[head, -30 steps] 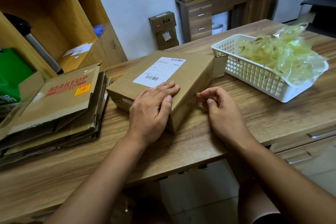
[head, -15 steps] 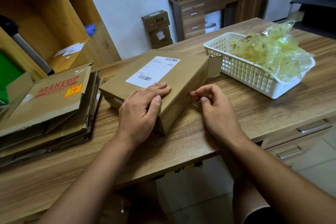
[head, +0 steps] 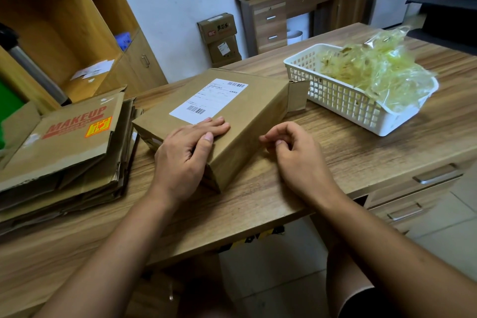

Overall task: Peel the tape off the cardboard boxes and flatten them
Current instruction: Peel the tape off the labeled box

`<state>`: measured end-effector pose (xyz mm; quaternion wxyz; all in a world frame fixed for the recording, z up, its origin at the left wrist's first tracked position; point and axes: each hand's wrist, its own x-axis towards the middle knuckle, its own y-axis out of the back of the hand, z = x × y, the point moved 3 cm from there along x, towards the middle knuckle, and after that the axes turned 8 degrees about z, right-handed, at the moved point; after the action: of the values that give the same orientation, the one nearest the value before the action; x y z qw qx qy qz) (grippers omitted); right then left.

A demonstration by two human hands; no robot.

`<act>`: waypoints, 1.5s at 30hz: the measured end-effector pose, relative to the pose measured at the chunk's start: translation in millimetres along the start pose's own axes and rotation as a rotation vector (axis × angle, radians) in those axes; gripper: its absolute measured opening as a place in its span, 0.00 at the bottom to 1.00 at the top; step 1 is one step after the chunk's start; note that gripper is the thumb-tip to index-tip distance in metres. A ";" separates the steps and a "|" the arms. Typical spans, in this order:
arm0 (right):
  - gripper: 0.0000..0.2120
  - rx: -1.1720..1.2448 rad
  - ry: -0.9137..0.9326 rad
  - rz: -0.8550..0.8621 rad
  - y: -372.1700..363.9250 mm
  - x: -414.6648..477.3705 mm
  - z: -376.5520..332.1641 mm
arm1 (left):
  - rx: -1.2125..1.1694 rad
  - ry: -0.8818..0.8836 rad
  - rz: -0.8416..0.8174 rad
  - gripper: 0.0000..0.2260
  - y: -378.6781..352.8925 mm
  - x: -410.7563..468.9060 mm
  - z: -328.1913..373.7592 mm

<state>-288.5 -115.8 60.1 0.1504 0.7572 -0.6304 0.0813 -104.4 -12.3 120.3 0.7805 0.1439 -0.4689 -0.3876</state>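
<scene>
Matt brown cardboard, grained wood, white plastic.
The cardboard box is dull brown with a smooth white paper label. The flattened boxes are the same matt board (edges creased and rough). The table shows a faintly sheened wood grain. The basket is white plastic lattice, the tape glossy, crumpled and yellowish, and the drawer handle looks like brushed metal.

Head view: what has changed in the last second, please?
Nothing clearly moved; only the camera shifted slightly. The left hand still rests flat on the cardboard box, the right hand stays curled beside it, holding nothing visible. The basket and flattened boxes are unchanged.
</scene>
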 end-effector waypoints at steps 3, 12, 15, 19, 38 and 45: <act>0.17 0.032 -0.010 0.013 0.4 0.7 2.0 | 0.008 -0.005 0.000 0.16 -0.5 0.2 -0.3; 0.17 0.016 -0.008 -0.117 -4.3 -1.4 -1.6 | 0.008 -0.010 0.021 0.16 -1.2 -0.3 -1.3; 0.16 0.023 -0.009 -0.161 -6.7 -2.7 -2.9 | 0.009 -0.014 0.024 0.16 -0.8 0.2 -2.3; 0.16 0.091 -0.030 -0.103 -6.2 -0.3 2.4 | 0.001 -0.013 0.024 0.16 -1.7 -0.2 -3.7; 0.22 0.240 -0.095 -0.073 -9.3 8.1 21.9 | -0.019 -0.015 0.057 0.16 -3.0 -0.4 -3.7; 0.20 0.196 -0.050 -0.144 -12.3 5.1 17.7 | -0.004 -0.013 0.069 0.15 -2.6 -0.7 -1.6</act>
<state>-276.6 -124.4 43.5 0.0653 0.8132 -0.5671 0.1129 -104.5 -13.7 117.5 0.7907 0.1235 -0.4777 -0.3624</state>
